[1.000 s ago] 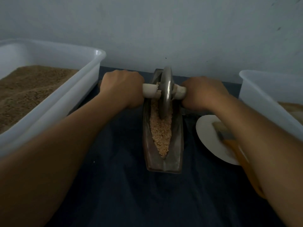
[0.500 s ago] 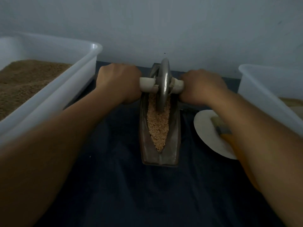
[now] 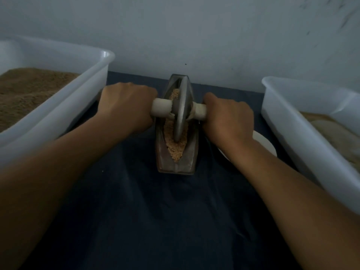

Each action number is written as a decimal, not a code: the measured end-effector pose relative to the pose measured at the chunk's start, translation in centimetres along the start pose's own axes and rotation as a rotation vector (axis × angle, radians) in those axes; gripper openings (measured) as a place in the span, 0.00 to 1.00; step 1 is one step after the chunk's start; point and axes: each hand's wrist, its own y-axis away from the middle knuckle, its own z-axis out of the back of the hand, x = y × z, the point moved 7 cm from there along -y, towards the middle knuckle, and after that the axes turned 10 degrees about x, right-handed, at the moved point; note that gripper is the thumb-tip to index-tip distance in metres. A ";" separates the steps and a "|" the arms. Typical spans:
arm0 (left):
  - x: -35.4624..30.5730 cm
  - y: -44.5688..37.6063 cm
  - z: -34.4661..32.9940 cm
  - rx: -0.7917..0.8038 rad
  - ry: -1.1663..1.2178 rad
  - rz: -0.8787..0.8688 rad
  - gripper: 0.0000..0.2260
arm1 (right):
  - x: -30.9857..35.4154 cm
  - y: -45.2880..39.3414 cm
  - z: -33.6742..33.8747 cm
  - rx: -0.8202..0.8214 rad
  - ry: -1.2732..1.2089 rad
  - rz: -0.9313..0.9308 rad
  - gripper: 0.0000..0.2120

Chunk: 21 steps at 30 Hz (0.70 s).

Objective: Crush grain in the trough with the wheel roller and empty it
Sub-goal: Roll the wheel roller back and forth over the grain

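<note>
A narrow dark metal trough (image 3: 191, 162) lies lengthwise on the dark cloth, its far end near the wall. Pale crushed grain (image 3: 176, 151) fills its groove. The metal wheel roller (image 3: 182, 112) stands upright in the groove about mid-length, with a white handle sticking out on each side. My left hand (image 3: 125, 108) grips the left handle and my right hand (image 3: 228, 118) grips the right handle. Part of the grain shows beyond the wheel at the far end.
A large white tub (image 3: 58, 106) of brown grain stands on the left. Another white tub (image 3: 303, 121) with paler material stands on the right. A white plate (image 3: 266, 145) lies beside the trough, mostly hidden under my right forearm. The grey wall is close behind.
The wheel has rolled back toward me along the trough, from the far end to about mid-length. Both hands moved with it. My right forearm now hides the brush on the plate.
</note>
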 end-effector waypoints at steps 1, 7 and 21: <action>0.2 0.3 -0.2 0.002 0.026 0.008 0.12 | 0.2 0.1 0.3 -0.005 0.008 0.006 0.13; 0.7 0.6 -0.9 0.016 0.074 0.022 0.12 | 0.3 -0.4 0.2 0.005 0.026 0.058 0.10; 0.5 -4.7 -0.9 0.062 0.010 0.000 0.10 | -2.0 -7.2 -5.0 0.488 -0.028 0.061 0.09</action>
